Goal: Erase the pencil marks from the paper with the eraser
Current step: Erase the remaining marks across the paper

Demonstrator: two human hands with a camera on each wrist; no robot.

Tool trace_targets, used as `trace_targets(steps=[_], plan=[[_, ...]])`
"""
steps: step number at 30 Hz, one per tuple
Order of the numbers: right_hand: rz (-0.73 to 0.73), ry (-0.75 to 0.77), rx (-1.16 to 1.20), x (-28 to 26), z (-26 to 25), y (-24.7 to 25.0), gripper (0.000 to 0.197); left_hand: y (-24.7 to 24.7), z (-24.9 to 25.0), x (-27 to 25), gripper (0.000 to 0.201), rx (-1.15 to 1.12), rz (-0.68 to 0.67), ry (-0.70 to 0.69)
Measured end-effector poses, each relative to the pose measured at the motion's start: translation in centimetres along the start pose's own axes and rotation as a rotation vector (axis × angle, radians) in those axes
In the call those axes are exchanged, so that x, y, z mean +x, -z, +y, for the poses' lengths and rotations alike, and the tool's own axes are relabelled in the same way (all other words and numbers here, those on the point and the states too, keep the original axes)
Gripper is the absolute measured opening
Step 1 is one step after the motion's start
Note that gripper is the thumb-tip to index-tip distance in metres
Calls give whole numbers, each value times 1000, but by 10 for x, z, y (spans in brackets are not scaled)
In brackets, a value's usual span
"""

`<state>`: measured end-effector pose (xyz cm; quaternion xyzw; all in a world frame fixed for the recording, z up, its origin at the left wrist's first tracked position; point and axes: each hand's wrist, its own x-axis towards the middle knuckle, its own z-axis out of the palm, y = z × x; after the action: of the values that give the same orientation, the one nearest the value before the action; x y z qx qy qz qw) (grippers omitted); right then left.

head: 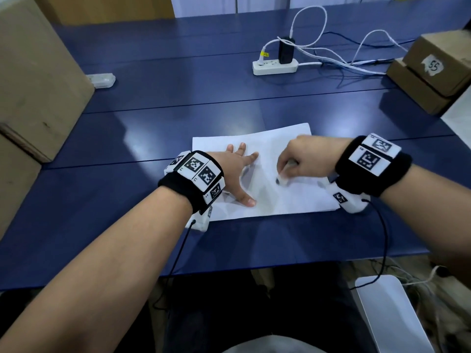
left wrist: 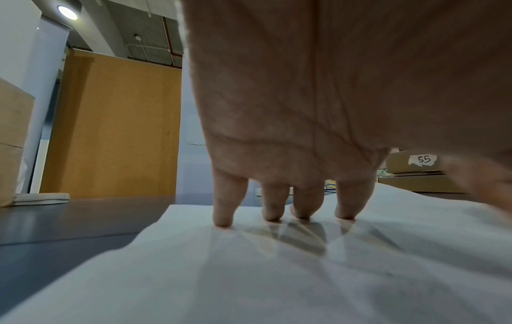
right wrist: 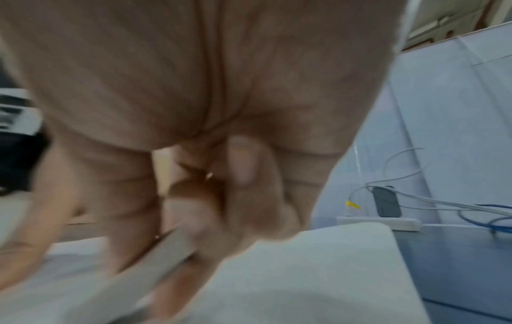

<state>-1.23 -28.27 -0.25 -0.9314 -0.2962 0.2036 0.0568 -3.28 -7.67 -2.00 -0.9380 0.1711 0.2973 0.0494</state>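
The blue counter [head: 142, 138] carries a white sheet of paper [head: 277, 200] lying near its front edge, slightly rumpled, with cardboard boxes [head: 433, 72] and a power strip [head: 275, 66] well behind it. The left hand [head: 237, 171] lies spread on the left part of the sheet, its straight fingertips [left wrist: 223, 221] pressing down on the sheet. The right hand [head: 303, 161] is curled, pinching the white eraser [head: 283, 178] and holding its dark-smudged lower end against the middle of the sheet; the right wrist view is blurred. No pencil marks can be made out at this size, so how much remains is unclear. The rubbing step looks to be in hand. The next stroke calls for short, firm passes while the left hand keeps the sheet from sliding or creasing.
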Motion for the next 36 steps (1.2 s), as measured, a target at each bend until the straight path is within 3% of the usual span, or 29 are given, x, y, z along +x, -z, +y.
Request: trace_targets(steps=[3, 5, 9, 11, 16, 18, 24, 30, 32, 36], plan=[[173, -145, 4, 12, 10, 2, 15, 0, 0, 0, 132, -4, 8, -5], [178, -93, 14, 8, 10, -1, 14, 0, 0, 0, 131, -1, 10, -8], [-156, 120, 61, -18, -11, -7, 7, 0, 0, 1, 133, 10, 2, -2], [-222, 151, 57, -20, -12, -7, 7, -1, -1, 2, 134, 9, -1, 1], [162, -83, 26, 5, 9, 1, 12, -1, 0, 0, 132, -8, 18, -9], [197, -105, 21, 7, 14, 0, 15, -1, 0, 0, 132, -8, 21, -10], [-177, 90, 54, -14, -6, -4, 6, -1, 0, 2, 133, 5, 5, -3], [144, -121, 75, 10, 16, 5, 20, -1, -1, 2, 133, -12, 12, -4], [173, -115, 99, 7, 18, 3, 18, -1, -1, 2, 133, -11, 14, -4], [-108, 64, 155, -17, 3, -1, 9, -2, -2, 3, 133, -3, 13, -12]])
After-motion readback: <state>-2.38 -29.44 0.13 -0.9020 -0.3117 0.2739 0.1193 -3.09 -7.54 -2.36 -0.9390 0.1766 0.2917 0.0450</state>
